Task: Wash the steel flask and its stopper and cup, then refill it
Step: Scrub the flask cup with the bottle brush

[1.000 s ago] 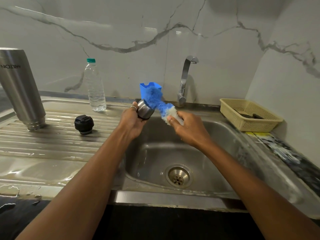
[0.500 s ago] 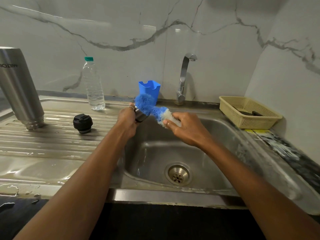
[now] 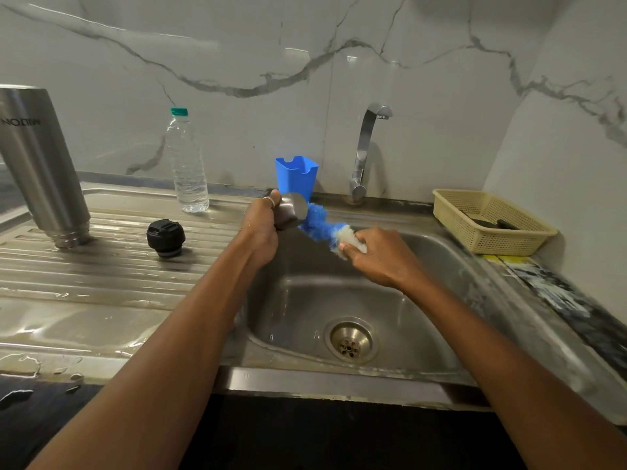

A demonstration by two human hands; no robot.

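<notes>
Worktop [image 3: 101, 283]: a wet, ribbed steel drainboard left of the basin, where rinsed parts can drip.
Sink [image 3: 339, 381]: the 2 hands work above it, so suds fall toward the drain.
Flask [image 3: 44, 164]: stands mouth down at the far left of the drainboard, apparently draining, well apart from the hands.
Bottle [image 3: 188, 164]: capped and upright at the back, likely the refill water.
Left hand [image 3: 261, 228]: fingers wrapped round the cup, its mouth turned rightward to meet the brush.
Right hand [image 3: 376, 256]: fingers pinch the brush's white end.
Brush [image 3: 319, 225]: blue bristles pushed against the cup's mouth.
Cup [image 3: 288, 212]: steel, held over the basin's back-left edge, mid-scrub.
Stopper [image 3: 166, 235]: black, on the drainboard between flask and sink.
</notes>
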